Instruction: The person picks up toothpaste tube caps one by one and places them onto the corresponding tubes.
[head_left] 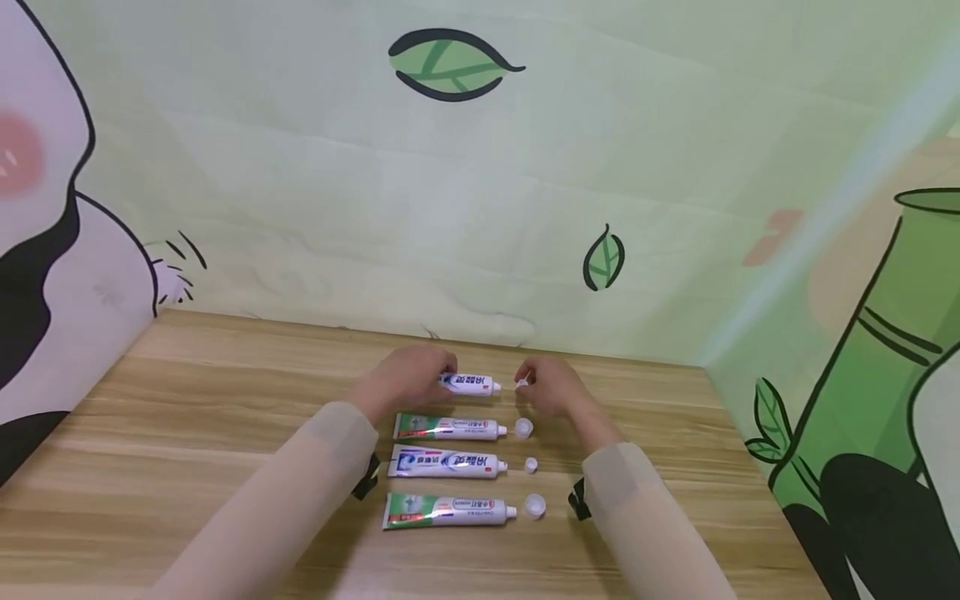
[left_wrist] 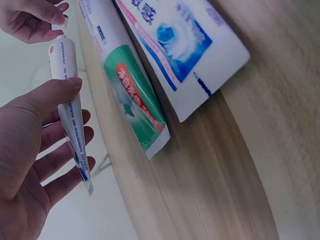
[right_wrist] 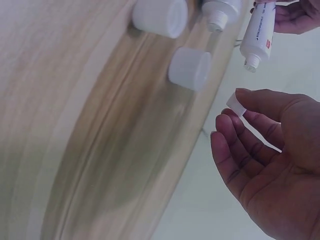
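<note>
My left hand (head_left: 408,377) grips a white and blue toothpaste tube (head_left: 470,384) near the back of the table. In the left wrist view the thumb lies across that tube (left_wrist: 70,92), with the other fingers behind it. The tube's bare nozzle (right_wrist: 252,62) points towards my right hand (head_left: 553,387). Between right thumb and forefinger I pinch a small white cap (right_wrist: 236,104), a short gap away from the nozzle. Nearest to the held tube lies a green and white toothpaste tube (head_left: 450,427), its nozzle uncapped, with a wider white cap (head_left: 523,428) just off its tip.
Closer to me lie a blue and white tube (head_left: 447,462) with a small cap (head_left: 531,465) beside it, and another green and white tube (head_left: 450,510) with a wide cap (head_left: 535,505). The wooden table (head_left: 225,433) meets a printed backdrop (head_left: 337,208) behind.
</note>
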